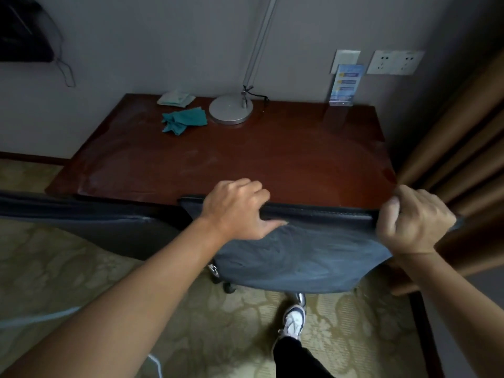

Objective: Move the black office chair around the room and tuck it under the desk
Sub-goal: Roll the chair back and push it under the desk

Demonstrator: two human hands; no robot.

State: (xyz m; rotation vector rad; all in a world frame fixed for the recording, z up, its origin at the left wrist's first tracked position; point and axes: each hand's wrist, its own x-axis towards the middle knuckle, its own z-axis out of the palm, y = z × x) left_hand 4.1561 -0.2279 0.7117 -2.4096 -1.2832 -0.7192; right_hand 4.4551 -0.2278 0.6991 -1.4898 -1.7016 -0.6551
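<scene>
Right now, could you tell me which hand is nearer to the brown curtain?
Right. The right hand grips the chair back's top corner right beside the curtain. The left hand holds the same top edge farther toward the middle, well away from the curtain.

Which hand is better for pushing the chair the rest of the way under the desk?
Probably the left hand: it lies nearer the middle of the chair back's top edge, facing the desk. The right hand grips the far corner.
</scene>
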